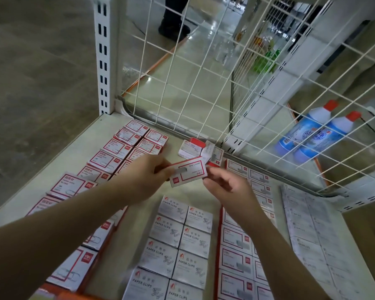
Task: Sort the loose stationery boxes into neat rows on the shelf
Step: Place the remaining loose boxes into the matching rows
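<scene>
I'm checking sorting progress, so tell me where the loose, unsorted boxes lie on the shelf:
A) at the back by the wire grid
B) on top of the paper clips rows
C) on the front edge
A: the small heap of loose boxes lies jumbled against the wire grid, beyond the box both hands hold.

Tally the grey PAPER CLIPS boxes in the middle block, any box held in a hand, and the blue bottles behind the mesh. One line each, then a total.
Grey PAPER CLIPS boxes: 8 (nearest two cut by the frame edge)
Box gripped by the left hand: 1
Blue bottles: 2
Total: 11
</scene>
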{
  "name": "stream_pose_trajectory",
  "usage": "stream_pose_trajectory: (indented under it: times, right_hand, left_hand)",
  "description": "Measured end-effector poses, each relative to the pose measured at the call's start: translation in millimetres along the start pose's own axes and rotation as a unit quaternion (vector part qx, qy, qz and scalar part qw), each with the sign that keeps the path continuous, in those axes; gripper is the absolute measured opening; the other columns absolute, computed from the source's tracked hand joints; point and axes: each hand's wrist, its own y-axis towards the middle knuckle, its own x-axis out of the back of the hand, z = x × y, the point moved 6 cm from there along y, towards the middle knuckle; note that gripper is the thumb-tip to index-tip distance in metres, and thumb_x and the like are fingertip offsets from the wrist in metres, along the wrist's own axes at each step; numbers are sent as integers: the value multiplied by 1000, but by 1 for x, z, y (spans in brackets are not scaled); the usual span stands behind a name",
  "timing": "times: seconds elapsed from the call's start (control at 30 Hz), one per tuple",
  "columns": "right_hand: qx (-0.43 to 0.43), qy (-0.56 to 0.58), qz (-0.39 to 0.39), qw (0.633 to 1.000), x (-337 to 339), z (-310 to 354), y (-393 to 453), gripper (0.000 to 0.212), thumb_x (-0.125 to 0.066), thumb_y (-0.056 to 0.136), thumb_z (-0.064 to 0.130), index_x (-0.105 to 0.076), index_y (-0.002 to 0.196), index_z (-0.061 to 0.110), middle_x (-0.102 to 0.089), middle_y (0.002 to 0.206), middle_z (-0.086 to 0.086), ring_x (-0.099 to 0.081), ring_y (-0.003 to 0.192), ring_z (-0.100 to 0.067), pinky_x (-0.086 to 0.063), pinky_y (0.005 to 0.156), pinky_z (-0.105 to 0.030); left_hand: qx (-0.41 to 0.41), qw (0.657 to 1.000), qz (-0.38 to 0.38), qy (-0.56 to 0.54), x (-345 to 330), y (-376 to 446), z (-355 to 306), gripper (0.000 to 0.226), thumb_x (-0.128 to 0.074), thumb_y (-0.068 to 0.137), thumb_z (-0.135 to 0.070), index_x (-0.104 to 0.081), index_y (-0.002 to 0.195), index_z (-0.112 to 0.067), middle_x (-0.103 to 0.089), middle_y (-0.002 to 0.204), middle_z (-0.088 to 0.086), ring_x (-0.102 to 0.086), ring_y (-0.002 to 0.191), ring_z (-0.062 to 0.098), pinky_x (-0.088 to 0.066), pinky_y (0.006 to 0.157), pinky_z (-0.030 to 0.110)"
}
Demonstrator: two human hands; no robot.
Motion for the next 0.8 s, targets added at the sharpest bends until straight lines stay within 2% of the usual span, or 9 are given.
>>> stream_pose_trajectory:
  times: [0.13, 0.23, 0.3, 0.4, 0.47, 0.57, 0.67, 0.73, 0.8]
  right_hand:
    - [-12, -7, 7, 1000, -3, -2, 1, 42, -63, 85, 24, -50, 123, 37, -60, 105, 17, -58, 93, 6, -49, 83, -16]
    - [-5, -4, 3, 1000, -6, -1, 2, 27, -60, 88, 22, -56, 110, 36, -64, 103, 13, -60, 94, 0, -51, 85, -20]
    - [-9, 18, -11, 1000, -7, -1, 3, 23, -59, 88, 17, -62, 109, 26, -66, 97, 10, -63, 87, -2, -52, 81, -18]
    - [-22, 38, -26, 999, -7, -3, 5, 21, -58, 89, 11, -65, 106, 20, -67, 92, 12, -64, 81, 0, -52, 77, -16]
    - [-18, 23, -30, 999, -5, -1, 6, 22, -58, 89, 11, -66, 108, 18, -65, 92, 18, -63, 83, 1, -52, 80, -17]
    - [-1, -26, -10, 1000, -4, 5, 9, 21, -57, 90, 13, -67, 107, 21, -59, 89, 28, -56, 86, 14, -45, 77, -7]
    - [14, -67, 1, 998, -5, 10, 11, 22, -55, 91, 16, -67, 108, 23, -57, 88, 29, -53, 85, 17, -41, 74, -5]
    - [23, -75, 3, 997, -7, 13, 12, 22, -55, 92, 16, -67, 109, 22, -59, 88, 27, -55, 86, 14, -42, 75, -7]
    - [27, -82, 7, 996, -9, 15, 13, 22, -54, 92, 16, -67, 110, 22, -60, 89, 23, -56, 83, 10, -41, 73, -9]
  left_hand:
    - [28, 998, 37, -34, -4, 0, 6, 22, -47, 95, -28, -64, 98, -14, -59, 75, -6, -53, 65, 7, -39, 52, 12]
    - [42, 996, 39, -63, -6, -2, 11, 21, -48, 95, -26, -65, 96, -13, -60, 74, -2, -54, 67, 12, -41, 55, 16]
    - [43, 996, 47, -63, -8, -4, 13, 22, -48, 94, -26, -65, 97, -13, -61, 74, -1, -54, 67, 14, -42, 56, 18]
    - [38, 996, 69, -48, -12, -5, 13, 23, -49, 94, -28, -64, 104, -13, -64, 83, -2, -56, 69, 11, -42, 54, 14]
    - [27, 996, 77, -43, -12, -6, 10, 29, -50, 93, -27, -60, 116, -13, -65, 101, -2, -60, 86, 11, -47, 66, 16]
    - [1, 998, 45, -36, -5, -3, -1, 38, -52, 92, -26, -52, 128, -14, -60, 123, 2, -55, 111, 14, -43, 89, 22]
    - [-12, 999, 12, -29, 0, 2, -11, 36, -55, 91, -27, -57, 124, -15, -63, 118, 1, -57, 105, 12, -43, 87, 20]
    - [-21, 1000, 9, -16, 0, 5, -17, 31, -58, 89, -28, -63, 117, -15, -66, 103, -3, -60, 93, 9, -46, 77, 16]
    - [-25, 1000, 9, 4, 0, 7, -19, 23, -60, 88, -27, -68, 107, -16, -67, 90, -6, -62, 85, 11, -50, 74, 21]
